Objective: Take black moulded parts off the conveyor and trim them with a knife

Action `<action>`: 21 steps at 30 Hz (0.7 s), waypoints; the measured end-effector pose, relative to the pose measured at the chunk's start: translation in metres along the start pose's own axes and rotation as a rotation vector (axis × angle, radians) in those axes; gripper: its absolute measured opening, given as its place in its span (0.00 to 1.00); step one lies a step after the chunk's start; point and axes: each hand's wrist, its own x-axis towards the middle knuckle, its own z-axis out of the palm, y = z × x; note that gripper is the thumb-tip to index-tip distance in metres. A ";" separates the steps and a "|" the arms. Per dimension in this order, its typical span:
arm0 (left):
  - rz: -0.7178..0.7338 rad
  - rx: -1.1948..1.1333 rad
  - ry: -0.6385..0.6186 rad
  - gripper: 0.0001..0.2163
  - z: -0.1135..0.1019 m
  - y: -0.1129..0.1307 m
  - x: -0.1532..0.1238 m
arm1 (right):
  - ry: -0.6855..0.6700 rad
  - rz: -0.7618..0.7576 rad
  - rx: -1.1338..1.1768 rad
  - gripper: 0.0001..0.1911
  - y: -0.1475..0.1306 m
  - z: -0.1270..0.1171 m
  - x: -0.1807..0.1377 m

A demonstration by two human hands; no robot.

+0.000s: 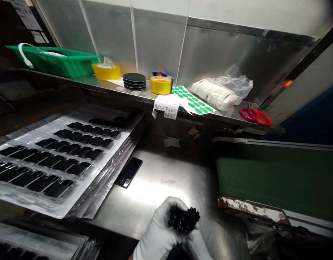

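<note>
My left hand point(158, 231), in a white glove, is at the bottom centre with its fingers curled round a small black knobbly part point(184, 219). Only a strip of my right hand point(199, 246), also gloved in white, shows below and to the right of that part; it presses against the part's underside. Both hands hover over the steel table point(166, 180) near its front edge. A flat glossy black piece point(128, 172) lies alone on the table, ahead and to the left of my hands.
Stacked clear trays point(55, 162) of black rectangular pieces fill the left. A green conveyor belt point(277, 180) runs on the right. The back shelf holds a green basket point(55, 61), yellow tape rolls point(161, 85), black discs point(134, 81), green stickers point(193, 99), bagged white pads point(215, 94) and red scissors point(255, 116).
</note>
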 end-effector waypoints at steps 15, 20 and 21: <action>-0.511 -0.481 0.057 0.11 0.011 -0.029 0.020 | 0.127 0.079 0.386 0.30 -0.026 -0.049 -0.066; -0.589 -0.472 0.094 0.16 0.017 -0.030 0.025 | 0.099 0.086 0.347 0.28 -0.026 -0.058 -0.065; -0.615 -0.503 0.072 0.15 0.018 -0.029 0.024 | 0.112 0.102 0.334 0.27 -0.026 -0.059 -0.066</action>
